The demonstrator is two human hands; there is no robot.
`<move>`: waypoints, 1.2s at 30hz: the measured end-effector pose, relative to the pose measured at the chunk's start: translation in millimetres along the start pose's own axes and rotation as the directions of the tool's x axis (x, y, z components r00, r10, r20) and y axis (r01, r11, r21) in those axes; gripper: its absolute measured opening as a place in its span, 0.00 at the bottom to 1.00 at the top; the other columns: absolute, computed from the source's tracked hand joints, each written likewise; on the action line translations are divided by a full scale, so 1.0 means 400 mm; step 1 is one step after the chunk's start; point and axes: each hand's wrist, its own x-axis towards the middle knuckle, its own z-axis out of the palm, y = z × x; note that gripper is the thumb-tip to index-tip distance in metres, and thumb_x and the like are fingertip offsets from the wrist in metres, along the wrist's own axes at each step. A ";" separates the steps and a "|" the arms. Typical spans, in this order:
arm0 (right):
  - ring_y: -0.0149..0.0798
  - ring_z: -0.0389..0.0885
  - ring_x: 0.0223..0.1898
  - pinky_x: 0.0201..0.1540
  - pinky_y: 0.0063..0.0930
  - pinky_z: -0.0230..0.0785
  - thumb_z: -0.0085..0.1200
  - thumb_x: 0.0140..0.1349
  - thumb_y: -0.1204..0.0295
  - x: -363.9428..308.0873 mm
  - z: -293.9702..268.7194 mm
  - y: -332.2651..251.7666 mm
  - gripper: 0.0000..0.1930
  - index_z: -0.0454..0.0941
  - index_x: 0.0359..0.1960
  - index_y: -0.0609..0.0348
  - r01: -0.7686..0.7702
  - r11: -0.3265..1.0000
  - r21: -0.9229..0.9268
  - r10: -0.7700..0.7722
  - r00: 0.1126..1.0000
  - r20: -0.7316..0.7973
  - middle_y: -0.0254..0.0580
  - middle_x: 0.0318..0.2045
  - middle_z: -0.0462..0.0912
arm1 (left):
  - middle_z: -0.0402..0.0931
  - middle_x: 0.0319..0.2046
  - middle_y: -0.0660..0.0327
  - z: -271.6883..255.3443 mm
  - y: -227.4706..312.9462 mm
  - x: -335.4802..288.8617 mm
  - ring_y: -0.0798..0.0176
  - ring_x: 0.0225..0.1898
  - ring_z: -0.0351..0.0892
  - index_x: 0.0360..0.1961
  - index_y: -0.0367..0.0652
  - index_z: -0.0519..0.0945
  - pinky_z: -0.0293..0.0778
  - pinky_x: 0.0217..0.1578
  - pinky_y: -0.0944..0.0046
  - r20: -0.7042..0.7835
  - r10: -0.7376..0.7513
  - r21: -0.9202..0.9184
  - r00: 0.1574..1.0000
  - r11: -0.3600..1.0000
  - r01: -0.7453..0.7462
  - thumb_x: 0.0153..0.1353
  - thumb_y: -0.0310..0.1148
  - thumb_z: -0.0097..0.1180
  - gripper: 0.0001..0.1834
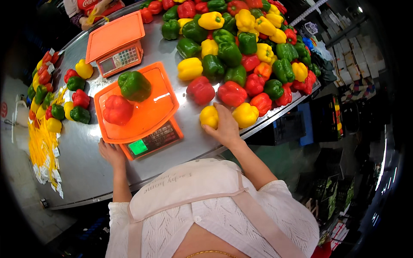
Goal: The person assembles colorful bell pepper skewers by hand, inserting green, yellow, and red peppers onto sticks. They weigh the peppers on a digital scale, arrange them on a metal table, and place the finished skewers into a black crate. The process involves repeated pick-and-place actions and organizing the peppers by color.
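Observation:
My right hand (226, 125) has its fingers and thumb around a yellow bell pepper (208, 116) at the near edge of the pepper pile. Another yellow bell pepper (245, 115) lies just right of that hand. On the orange pan (151, 112) of the near scale sit a green bell pepper (134, 86) and a red bell pepper (117, 110). The scale's display (138, 147) glows green. Beside the pan's near left corner, my left hand (111, 153) rests low with fingers extended and nothing visible in it; the pan partly hides them.
A second orange scale (115, 38) stands farther back on the metal table (167, 172). Loose peppers (80, 99) and yellow mesh bags (41, 142) with white tags lie at left. A big mixed pepper pile (230, 53) covers the right. Another person's hand (101, 7) shows at far left.

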 end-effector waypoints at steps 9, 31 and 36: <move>0.59 0.68 0.62 0.65 0.46 0.62 0.66 0.56 0.65 0.054 -0.065 -0.005 0.38 0.63 0.67 0.60 0.102 0.994 -0.050 -0.105 0.993 -0.045 0.56 0.63 0.69 | 0.70 0.58 0.48 0.005 -0.008 -0.006 0.41 0.59 0.69 0.60 0.38 0.71 0.61 0.61 0.45 -0.019 -0.016 0.109 1.000 0.994 0.019 0.67 0.40 0.55 0.24; 0.58 0.76 0.53 0.55 0.44 0.71 0.60 0.60 0.72 0.076 -0.269 0.156 0.29 0.67 0.63 0.63 0.182 0.971 0.157 -0.159 0.976 -0.150 0.56 0.53 0.76 | 0.77 0.53 0.53 -0.284 0.282 0.111 0.57 0.55 0.74 0.48 0.33 0.77 0.69 0.57 0.61 -0.284 -0.385 -0.629 0.878 0.767 0.132 0.73 0.29 0.48 0.10; 0.51 0.83 0.45 0.48 0.39 0.77 0.60 0.60 0.76 0.101 -0.368 0.295 0.24 0.72 0.59 0.63 0.117 0.943 0.311 -0.037 0.966 -0.254 0.52 0.49 0.78 | 0.68 0.62 0.51 -0.204 0.698 0.082 0.52 0.63 0.68 0.52 0.36 0.72 0.63 0.63 0.54 -0.027 0.055 -0.642 0.998 0.764 -0.059 0.69 0.26 0.50 0.12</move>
